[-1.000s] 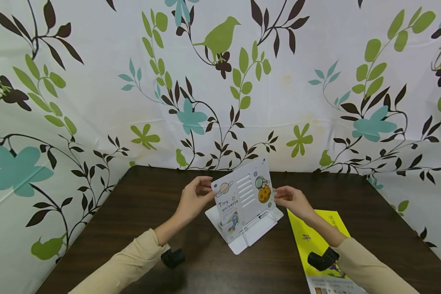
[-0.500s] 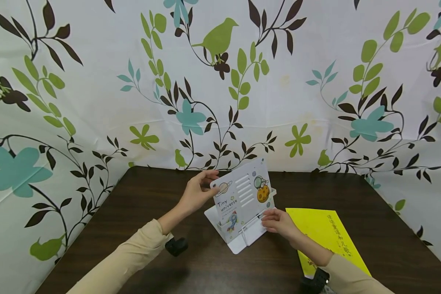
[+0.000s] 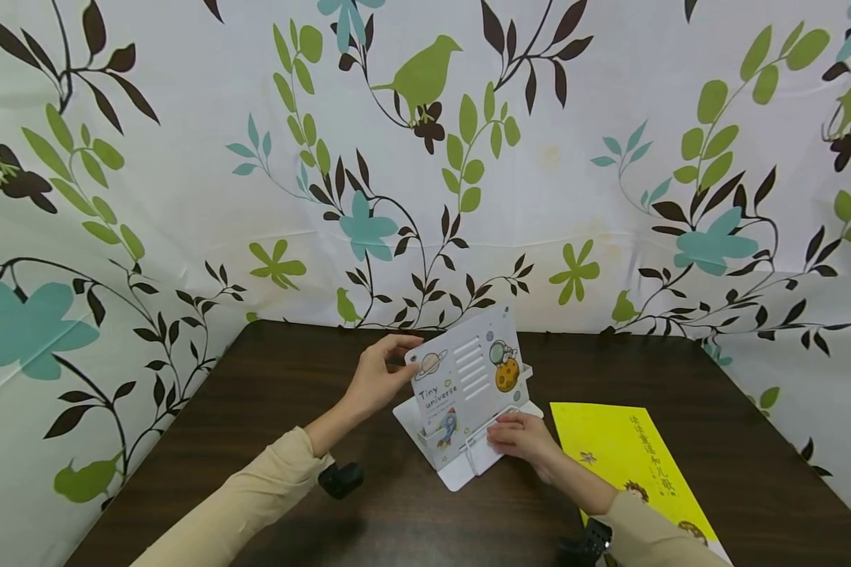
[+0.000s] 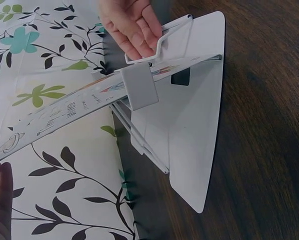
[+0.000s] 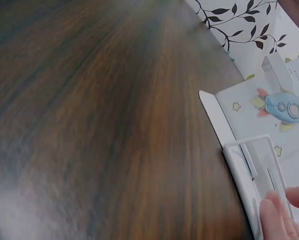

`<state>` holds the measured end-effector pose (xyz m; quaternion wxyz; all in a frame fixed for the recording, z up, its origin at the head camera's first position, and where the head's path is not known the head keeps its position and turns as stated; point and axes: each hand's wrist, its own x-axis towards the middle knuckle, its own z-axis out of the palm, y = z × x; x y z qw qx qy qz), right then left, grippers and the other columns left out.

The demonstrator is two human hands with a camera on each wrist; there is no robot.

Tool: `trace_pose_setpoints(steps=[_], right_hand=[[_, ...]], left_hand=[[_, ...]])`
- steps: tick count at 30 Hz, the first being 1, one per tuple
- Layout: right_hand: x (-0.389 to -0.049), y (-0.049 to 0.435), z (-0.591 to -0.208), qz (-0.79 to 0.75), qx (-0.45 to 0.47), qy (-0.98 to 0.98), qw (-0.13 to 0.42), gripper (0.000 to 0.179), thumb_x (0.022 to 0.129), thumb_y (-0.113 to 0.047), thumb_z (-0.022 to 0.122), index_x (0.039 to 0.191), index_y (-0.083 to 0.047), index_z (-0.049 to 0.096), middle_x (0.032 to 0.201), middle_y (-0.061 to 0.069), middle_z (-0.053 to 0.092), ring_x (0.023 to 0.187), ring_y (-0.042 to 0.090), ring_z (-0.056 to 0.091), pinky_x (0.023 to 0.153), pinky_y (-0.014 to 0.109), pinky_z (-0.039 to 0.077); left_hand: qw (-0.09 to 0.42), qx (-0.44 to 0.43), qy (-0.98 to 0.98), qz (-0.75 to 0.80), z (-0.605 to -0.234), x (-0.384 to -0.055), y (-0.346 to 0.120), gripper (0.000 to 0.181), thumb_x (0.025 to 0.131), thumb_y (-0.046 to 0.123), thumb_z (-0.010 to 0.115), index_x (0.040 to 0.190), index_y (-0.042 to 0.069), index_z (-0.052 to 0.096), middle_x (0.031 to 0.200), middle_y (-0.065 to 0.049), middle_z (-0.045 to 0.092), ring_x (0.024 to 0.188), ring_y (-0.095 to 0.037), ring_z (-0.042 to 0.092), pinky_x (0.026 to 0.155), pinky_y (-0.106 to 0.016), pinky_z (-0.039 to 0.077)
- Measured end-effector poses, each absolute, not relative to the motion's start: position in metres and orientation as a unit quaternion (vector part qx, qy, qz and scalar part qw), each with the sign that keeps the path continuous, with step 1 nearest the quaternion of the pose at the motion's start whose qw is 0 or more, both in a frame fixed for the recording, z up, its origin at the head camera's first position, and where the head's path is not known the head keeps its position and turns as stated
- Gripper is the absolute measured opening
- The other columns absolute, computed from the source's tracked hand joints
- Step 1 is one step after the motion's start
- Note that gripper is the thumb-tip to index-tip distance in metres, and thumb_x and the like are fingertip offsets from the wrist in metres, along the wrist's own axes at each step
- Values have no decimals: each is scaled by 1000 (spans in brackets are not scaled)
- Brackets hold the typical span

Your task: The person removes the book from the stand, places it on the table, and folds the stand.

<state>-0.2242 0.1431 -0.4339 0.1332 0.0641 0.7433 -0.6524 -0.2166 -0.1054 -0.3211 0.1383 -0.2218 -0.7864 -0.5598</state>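
A white book stand (image 3: 471, 378) printed "Tiny universe", with a planet, a rocket and an astronaut, is unfolded on the dark table, its back panel tilted up from a flat base (image 4: 189, 135). My left hand (image 3: 381, 374) pinches the panel's upper left corner, thumb in front and fingers behind. Low at the front, my right hand (image 3: 528, 442) has its thumb and fingers around the stand's white wire page holder (image 5: 249, 142). The right wrist view shows the thumb on one side of the wire and the fingertips on the other.
To the right of the stand lies a yellow book (image 3: 631, 449), partly under the right forearm. The brown wooden table (image 3: 269, 441) meets a leaf-and-bird patterned cloth (image 3: 425, 197) at its back edge. A small side tab (image 4: 139, 87) juts from the panel.
My right hand has left the panel's right edge and come down and leftward to the page holder at the front. My left hand stays at the upper left corner; the stand keeps its place.
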Motion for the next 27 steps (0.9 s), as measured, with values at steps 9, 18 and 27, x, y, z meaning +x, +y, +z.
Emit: trace_pose_setpoints(steps=[9, 18, 27], right_hand=[[-223, 128, -438, -684, 99, 713, 118, 35, 86, -3, 59, 111, 7, 38, 90, 16, 66, 74, 20, 66, 67, 31, 54], [-222, 113, -442, -720, 108, 681, 84, 37, 84, 4, 54, 111, 9, 29, 78, 14, 64, 64, 17, 64, 61, 29, 54], [-221, 110, -442, -725, 110, 675, 76, 38, 85, 5, 53, 112, 10, 27, 86, 19, 62, 65, 17, 64, 61, 29, 54]], left_hand=[[160, -209, -796, -545, -320, -212, -103, 29, 77, -13, 61, 106, -10, 59, 95, -21, 61, 81, -30, 59, 65, -29, 52], [168, -199, -798, -544, -320, -210, -102, 27, 77, -12, 62, 104, -10, 60, 93, -21, 62, 79, -29, 58, 64, -33, 52], [171, -189, -797, -547, -320, -209, -101, 26, 77, -12, 62, 103, -10, 61, 88, -21, 63, 76, -28, 57, 60, -26, 49]])
